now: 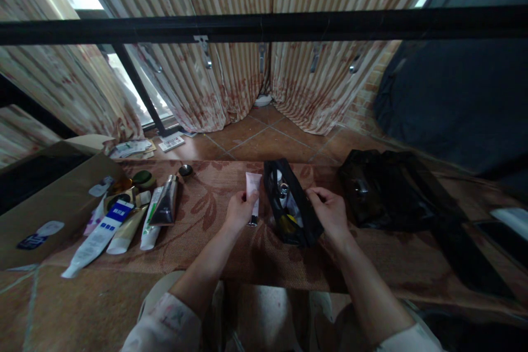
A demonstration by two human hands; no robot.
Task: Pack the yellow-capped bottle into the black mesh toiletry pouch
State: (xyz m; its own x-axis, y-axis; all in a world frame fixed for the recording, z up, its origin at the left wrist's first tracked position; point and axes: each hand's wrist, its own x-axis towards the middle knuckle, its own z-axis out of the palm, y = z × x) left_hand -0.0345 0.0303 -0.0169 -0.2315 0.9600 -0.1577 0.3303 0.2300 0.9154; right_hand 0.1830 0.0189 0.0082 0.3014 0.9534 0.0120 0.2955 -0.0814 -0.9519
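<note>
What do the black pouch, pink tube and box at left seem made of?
Black pouch: probably fabric or mesh, from its dull, bending edges. Pink tube: likely soft plastic, smooth, with a flattened end. Box: apparently cardboard, matte brown with a thin flap.

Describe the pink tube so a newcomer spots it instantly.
On the patterned cloth, find the open black pouch. Beside it, the left hand grips the pink tube, dark cap toward the camera. Unlike the tubes lying farther left, it is held.
</note>
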